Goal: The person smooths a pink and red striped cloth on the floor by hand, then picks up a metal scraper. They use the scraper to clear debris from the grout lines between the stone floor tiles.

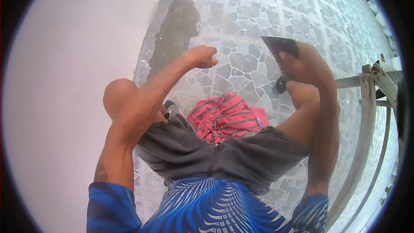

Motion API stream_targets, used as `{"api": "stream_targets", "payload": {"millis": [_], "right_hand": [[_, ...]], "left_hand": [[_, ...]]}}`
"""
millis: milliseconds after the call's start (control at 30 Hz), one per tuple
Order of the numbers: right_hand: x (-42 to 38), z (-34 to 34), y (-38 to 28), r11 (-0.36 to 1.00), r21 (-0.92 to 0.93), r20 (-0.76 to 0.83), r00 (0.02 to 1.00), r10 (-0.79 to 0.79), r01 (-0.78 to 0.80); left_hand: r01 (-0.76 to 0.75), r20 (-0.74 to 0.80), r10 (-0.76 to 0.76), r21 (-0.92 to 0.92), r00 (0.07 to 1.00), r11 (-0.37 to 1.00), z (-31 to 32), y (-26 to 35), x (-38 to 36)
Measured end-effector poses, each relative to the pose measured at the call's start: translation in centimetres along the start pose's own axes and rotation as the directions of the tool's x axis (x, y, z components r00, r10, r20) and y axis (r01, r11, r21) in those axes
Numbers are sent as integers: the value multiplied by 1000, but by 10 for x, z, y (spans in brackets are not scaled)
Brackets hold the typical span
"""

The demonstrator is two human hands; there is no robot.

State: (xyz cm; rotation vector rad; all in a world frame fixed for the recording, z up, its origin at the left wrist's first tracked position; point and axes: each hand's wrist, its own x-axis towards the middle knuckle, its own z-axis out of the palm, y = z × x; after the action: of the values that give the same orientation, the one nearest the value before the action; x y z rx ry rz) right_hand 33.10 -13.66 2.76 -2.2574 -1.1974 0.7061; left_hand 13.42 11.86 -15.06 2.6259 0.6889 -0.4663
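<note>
My right hand [299, 64] grips a putty knife [278, 48] with a wide, dark, flat blade. It is held above my right knee, its blade tipped toward the upper left. My left hand [202, 57] hangs over the stone-patterned floor with its fingers curled in, and nothing shows between them. Just left of that hand, a strip of wet grey mortar [174, 28] is spread along the foot of the wall. Between my legs lies a bunched red cloth with dark stripes [226, 118].
A plain white wall [73, 82] rises close on my left. To the right stands a wooden frame [366, 99] of rough posts and rails. The floor [246, 21] has grey stone pieces with pale joints.
</note>
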Motion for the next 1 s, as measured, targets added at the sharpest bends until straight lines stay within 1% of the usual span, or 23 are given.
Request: {"api": "stream_targets", "payload": {"millis": [67,100,133,167,233,267,333,367,467,500,567,600,633,700,733,767,833,900,933,967,1000], "right_hand": [[17,-1,22,996,76,54,997,-57,52],[23,-2,30,991,110,77,993,-88,79],[19,0,24,986,103,8,991,-136,134],[16,0,15,977,211,31,999,-43,36],[29,1,20,978,177,44,992,-120,111],[31,2,18,974,205,45,993,-112,101],[34,5,11,964,250,44,994,-102,88],[35,8,10,958,277,49,994,-97,80],[41,7,0,944,321,60,993,-105,81],[43,4,-6,955,289,98,990,-103,71],[50,-5,-22,974,217,170,980,-102,63],[55,-10,-31,983,182,211,976,-61,23],[61,-13,-36,985,158,219,971,-97,63],[76,-19,-41,981,109,221,958,-181,161],[82,-24,-46,990,33,233,962,-140,136],[90,-27,-47,986,80,273,948,-166,149],[99,-29,-52,991,83,287,950,-123,104],[104,-24,-50,984,161,308,944,-119,71],[115,-15,-33,984,150,320,936,-144,99],[120,-10,-29,982,141,333,929,-164,123],[120,-11,-23,973,193,383,904,-191,124]], "left_hand": [[-44,-114,45,10,992,999,-64,27,-15],[-89,-149,87,-4,985,996,-85,41,-20],[-135,-185,130,-14,974,991,-103,53,-24],[-181,-215,171,-24,961,983,-116,63,-28],[-240,-237,205,-132,950,962,-139,74,-36],[-270,-249,221,-182,943,945,-148,75,-38],[-312,-243,227,-412,943,856,-161,70,-37],[-321,-235,228,-528,945,786,-161,65,-37],[-387,-307,237,-699,922,601,-155,54,-36],[-377,-294,235,-723,926,579,-150,51,-36],[-359,-278,230,-766,933,533,-146,44,-34],[-358,-268,238,-742,933,566,-146,42,-32],[-336,-242,239,-762,940,554,-148,41,-29],[-385,-264,299,-782,917,490,-149,38,-26],[-400,-271,312,-766,911,503,-153,36,-25],[-409,-271,322,-753,907,515,-154,33,-24],[-407,-270,321,-755,908,515,-154,27,-14],[-406,-265,322,-741,909,535,-157,24,-12],[-405,-260,323,-726,910,556,-159,23,-13],[-385,-238,315,-717,919,581,-161,21,-13],[-365,-213,311,-711,926,601,-161,22,-12]]}}
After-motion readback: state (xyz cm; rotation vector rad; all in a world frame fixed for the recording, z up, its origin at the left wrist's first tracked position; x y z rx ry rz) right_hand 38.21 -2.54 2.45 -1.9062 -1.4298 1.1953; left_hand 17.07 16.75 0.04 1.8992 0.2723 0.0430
